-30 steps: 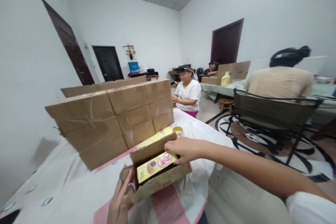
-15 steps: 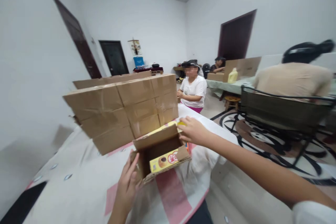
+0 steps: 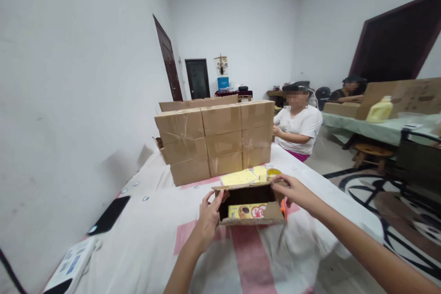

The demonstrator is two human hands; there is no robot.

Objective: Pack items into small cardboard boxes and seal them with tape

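Fingers of both hands curl at opposite ends of an open cardboard box.

At its left end, the left hand (image 3: 206, 220) grips the edge of the open box (image 3: 253, 223), thumb and fingers partly apart; at the right end, the right hand (image 3: 291, 190) has its fingers loosely bent over the far corner. Whether they pinch it I cannot tell. Inside lies a yellow packet (image 3: 243, 211), its right part under a flap. Beyond stand stacked cartons (image 3: 223, 144), with yellow sheets (image 3: 241, 178) and a tape roll (image 3: 274, 172) between, on the cloth-covered table (image 3: 148, 248).
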